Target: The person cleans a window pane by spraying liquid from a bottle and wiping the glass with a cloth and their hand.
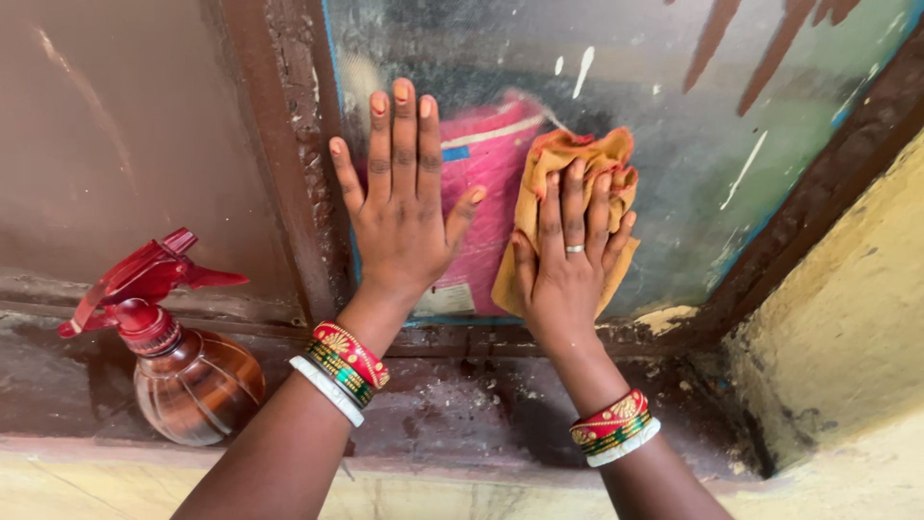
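Left hand [399, 207] at centre frame, flat and spread, palm pressed against the dirty glass pane [674, 116], fingers pointing up, thumb out to the right. Holding nothing. Stacked red, green and white bangles [342, 371] on that wrist, lower centre-left.

Right hand [568, 260] just right of centre, also laid flat, fingers fanned and pressing an orange-yellow cloth [568, 173] onto the glass. Ring [575, 248] on one finger. Cloth bunched at the top above the fingertips, lower edge hanging out on both sides of the palm. Matching bangles [614, 427] on the right wrist, lower centre-right.

Hands close together, not touching; thumb of the left near the cloth's left edge.

Pane streaked and smeared, with pale paint flecks in the upper middle and reddish-brown drips at upper right. Pink shape [486, 193] showing in the glass between and behind the two hands; cannot tell whether reflection or something beyond the pane. Rough brown wooden frame [289, 154] running down the left of the pane and along the bottom, another bar slanting down at right.

Spray bottle [188, 371] at lower left, amber-brown body, red trigger head [144, 279] pointing right, standing on the crusted sill [462, 404], well apart from the left hand. Yellow painted wall [847, 318] filling the lower right.
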